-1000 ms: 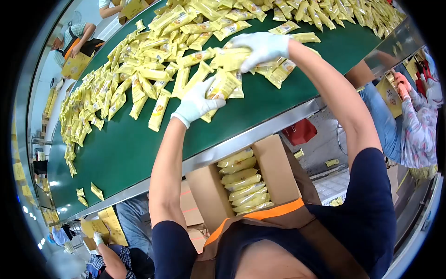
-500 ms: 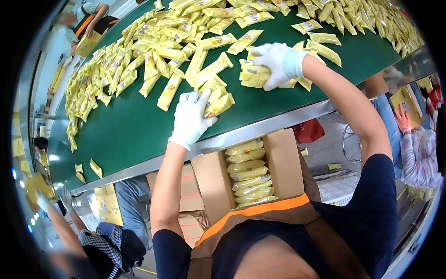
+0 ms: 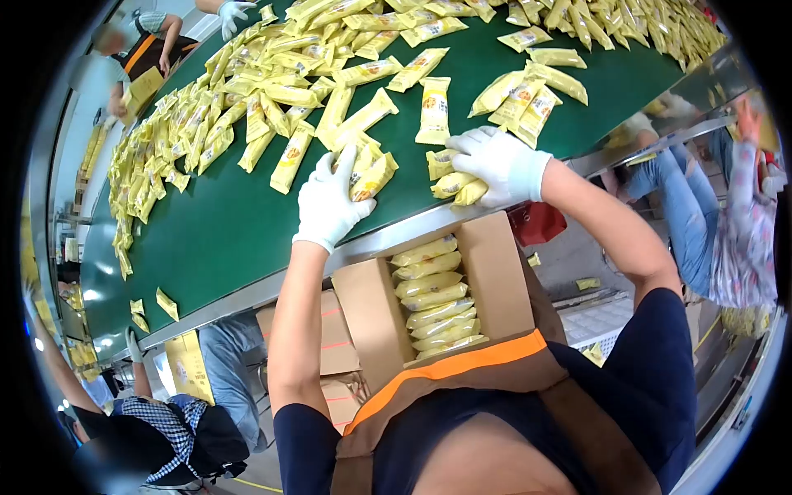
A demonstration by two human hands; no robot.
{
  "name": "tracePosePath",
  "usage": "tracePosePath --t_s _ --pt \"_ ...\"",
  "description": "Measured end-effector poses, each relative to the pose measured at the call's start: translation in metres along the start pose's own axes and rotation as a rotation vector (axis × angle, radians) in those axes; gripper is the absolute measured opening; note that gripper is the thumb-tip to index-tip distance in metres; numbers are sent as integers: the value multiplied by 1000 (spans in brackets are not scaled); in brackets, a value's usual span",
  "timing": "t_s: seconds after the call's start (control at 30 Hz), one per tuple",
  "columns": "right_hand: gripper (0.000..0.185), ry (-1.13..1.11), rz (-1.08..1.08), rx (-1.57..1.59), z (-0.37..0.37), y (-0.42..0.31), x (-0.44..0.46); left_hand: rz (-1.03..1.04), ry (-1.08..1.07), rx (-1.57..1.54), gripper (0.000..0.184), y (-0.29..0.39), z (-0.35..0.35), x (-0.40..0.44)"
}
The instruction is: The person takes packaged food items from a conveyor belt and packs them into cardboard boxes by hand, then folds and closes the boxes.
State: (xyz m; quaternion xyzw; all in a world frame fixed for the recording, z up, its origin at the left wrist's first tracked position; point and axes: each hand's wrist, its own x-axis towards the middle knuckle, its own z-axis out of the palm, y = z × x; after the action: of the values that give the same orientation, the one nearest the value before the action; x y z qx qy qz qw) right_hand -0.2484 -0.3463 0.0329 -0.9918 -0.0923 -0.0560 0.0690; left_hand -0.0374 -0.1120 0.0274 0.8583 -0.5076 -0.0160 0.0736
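The left hand [image 3: 332, 202], in a white glove, is closed around a small bunch of yellow packets [image 3: 375, 175], fingers on the far side and thumb on the near side. The right hand [image 3: 502, 167], gloved too, is closed over a second bunch of yellow packets [image 3: 456, 187] close to the metal rim [image 3: 396, 233] of the green counter [image 3: 223, 256]; how many packets lie under its palm cannot be told. The two hands are apart, each with its own bunch resting at the near side of the counter. Just beyond the right hand, a single packet [image 3: 434, 111] lies pointing away, and to its right is a loose cluster of packets [image 3: 513, 101]. A large heap of packets [image 3: 297, 95] spreads along the far side and down the left. Below the rim, an open cardboard box [image 3: 495, 272] stands between the forearms, a row of packets [image 3: 433, 293] packed inside it. Brown cartons [image 3: 334, 330] are to its left, a red bag [image 3: 536, 224] to its right. Co-workers are at the left and right edges, the right one in a floral top [image 3: 747, 247]
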Motion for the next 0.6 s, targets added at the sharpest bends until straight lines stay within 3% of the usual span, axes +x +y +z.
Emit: tracePosePath --t_s 0.1,0.17,0.27,0.33,0.4,0.43,0.53,0.6 --pt "55 83 11 -6 -5 -2 -7 -95 -198 -116 99 5 -15 7" --pt "57 166 25 29 -3 1 -16 8 -167 -241 101 2 -28 14" --pt "61 164 219 133 -4 1 -17 111 -80 -372 103 6 -40 43" --pt "76 -2 311 87 -5 3 -12 216 -55 -298 104 13 -48 79" --pt "87 -146 386 -7 -16 2 -6 144 -201 -189 106 4 -23 110" --pt "89 -167 400 -74 -22 0 -5 151 -216 -47 109 5 -18 112" --pt "85 -286 465 30 -36 -5 -4 149 -284 -116 107 7 -22 93" --pt "81 -274 522 225 -35 -5 -4 226 -150 38 106 2 -9 69"
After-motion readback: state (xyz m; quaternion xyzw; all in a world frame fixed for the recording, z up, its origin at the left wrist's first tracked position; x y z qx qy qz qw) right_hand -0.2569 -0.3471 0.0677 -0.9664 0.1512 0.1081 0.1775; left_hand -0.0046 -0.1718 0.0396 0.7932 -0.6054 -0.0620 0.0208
